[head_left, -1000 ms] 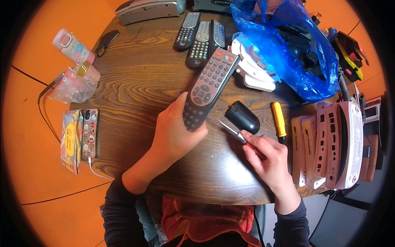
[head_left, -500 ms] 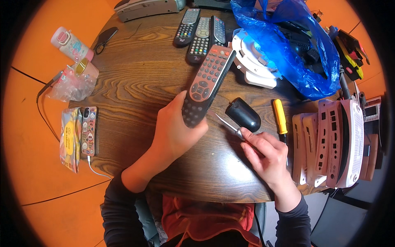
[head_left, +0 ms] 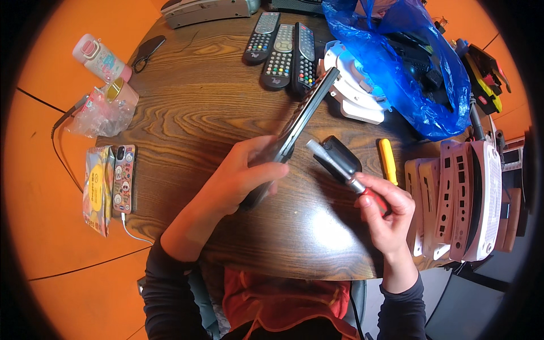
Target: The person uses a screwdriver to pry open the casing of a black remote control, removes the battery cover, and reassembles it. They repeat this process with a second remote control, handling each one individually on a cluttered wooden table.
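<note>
My left hand (head_left: 241,178) is wrapped round the lower part of a remote control (head_left: 310,113), held above the table with its narrow side edge toward me. A seam runs along that edge. In my right hand (head_left: 392,218) is a red-handled screwdriver (head_left: 376,202); its metal shaft points up and left, smeared by motion, a little apart from the remote. Beyond the shaft, partly covered by it, lies a black rounded plastic cover (head_left: 347,152). To its right is a yellow-handled screwdriver (head_left: 388,160).
Several white router-like boxes (head_left: 447,192) stand upright at right. A blue plastic bag (head_left: 447,107) and a white round device (head_left: 362,110) sit at the far right. Three remotes (head_left: 279,68) lie at the back. A phone (head_left: 124,178), packet (head_left: 99,192) and bottle (head_left: 102,59) are at left.
My left hand has turned the remote from button face up to edge on. My right hand has shifted slightly right, and the screwdriver's red handle now shows.
</note>
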Demonstrator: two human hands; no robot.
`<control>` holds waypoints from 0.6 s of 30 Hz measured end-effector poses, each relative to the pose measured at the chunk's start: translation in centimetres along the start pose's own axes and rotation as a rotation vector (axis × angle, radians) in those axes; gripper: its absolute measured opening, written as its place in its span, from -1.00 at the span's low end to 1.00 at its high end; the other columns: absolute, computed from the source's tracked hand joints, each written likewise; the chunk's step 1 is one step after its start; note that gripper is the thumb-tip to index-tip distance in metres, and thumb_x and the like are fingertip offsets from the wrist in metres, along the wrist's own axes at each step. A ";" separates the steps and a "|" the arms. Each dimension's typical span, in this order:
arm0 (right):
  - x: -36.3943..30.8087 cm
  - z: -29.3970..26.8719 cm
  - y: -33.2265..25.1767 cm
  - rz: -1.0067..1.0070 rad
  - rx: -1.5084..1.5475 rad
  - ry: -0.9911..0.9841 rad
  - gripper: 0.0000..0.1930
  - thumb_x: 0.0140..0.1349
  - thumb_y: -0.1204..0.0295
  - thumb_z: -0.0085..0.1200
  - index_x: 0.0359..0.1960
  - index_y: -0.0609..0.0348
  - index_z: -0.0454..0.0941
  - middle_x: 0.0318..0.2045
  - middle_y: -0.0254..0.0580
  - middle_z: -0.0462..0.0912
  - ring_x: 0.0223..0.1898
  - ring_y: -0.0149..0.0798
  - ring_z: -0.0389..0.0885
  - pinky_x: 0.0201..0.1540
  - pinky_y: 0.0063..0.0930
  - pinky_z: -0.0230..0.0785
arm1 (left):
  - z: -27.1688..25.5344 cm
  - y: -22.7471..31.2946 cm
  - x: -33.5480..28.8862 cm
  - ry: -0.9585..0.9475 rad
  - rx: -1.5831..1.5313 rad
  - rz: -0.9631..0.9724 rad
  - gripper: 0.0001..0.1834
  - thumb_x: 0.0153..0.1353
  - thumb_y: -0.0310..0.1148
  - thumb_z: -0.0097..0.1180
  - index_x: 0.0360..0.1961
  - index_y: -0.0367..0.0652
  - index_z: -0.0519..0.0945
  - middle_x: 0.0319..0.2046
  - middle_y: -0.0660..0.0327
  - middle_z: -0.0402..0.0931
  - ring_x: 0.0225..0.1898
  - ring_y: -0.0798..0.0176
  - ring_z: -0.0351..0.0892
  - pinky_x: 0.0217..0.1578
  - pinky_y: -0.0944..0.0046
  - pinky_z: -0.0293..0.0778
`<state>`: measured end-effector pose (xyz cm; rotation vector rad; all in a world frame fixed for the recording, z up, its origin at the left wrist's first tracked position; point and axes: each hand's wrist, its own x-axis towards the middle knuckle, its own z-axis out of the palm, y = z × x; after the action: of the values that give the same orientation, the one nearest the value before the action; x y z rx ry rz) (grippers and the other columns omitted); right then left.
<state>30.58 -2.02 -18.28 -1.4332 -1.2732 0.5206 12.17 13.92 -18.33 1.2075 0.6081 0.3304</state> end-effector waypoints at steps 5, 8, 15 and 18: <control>0.0 0.6 0.3 -0.041 -0.131 -0.062 -0.71 -0.04 0.62 0.17 -0.20 0.20 0.60 -0.51 -0.18 0.60 -0.54 -0.40 0.52 -0.46 -0.61 0.36 | 0.2 -0.2 0.1 0.077 0.071 -0.005 -0.56 0.00 -0.44 0.07 -0.05 -0.37 0.39 -0.43 0.24 0.43 -0.57 0.48 0.37 -0.54 0.50 0.30; -0.1 0.9 0.2 -0.033 -0.116 -0.076 -0.75 -0.01 0.61 0.11 -0.23 0.31 0.58 -0.45 -0.10 0.62 -0.53 -0.35 0.50 -0.45 -0.61 0.30 | 0.3 -0.4 0.2 0.105 0.077 0.026 -0.61 0.01 -0.44 0.12 -0.10 -0.34 0.42 -0.47 0.27 0.43 -0.53 0.47 0.38 -0.49 0.45 0.31; -0.3 1.0 -0.1 0.015 -0.194 -0.101 -0.77 0.01 0.59 0.11 -0.24 0.29 0.59 -0.47 -0.12 0.63 -0.53 -0.34 0.55 -0.43 -0.61 0.35 | 0.8 -1.0 0.4 0.201 0.200 0.163 -0.59 -0.04 -0.47 0.16 -0.11 -0.35 0.41 -0.44 0.26 0.48 -0.45 0.41 0.47 -0.37 0.42 0.38; -0.5 1.1 0.1 0.004 -0.206 -0.100 -0.76 0.01 0.58 0.13 -0.22 0.25 0.59 -0.48 -0.12 0.63 -0.53 -0.34 0.58 -0.43 -0.59 0.39 | 1.2 -1.3 0.4 0.342 0.530 0.320 -0.55 -0.10 -0.46 0.18 -0.12 -0.32 0.40 -0.44 0.20 0.51 -0.42 0.38 0.51 -0.34 0.41 0.39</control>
<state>29.51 -1.95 -18.89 -1.5972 -1.4374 0.4791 13.08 12.79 -19.41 1.7845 0.8294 0.6842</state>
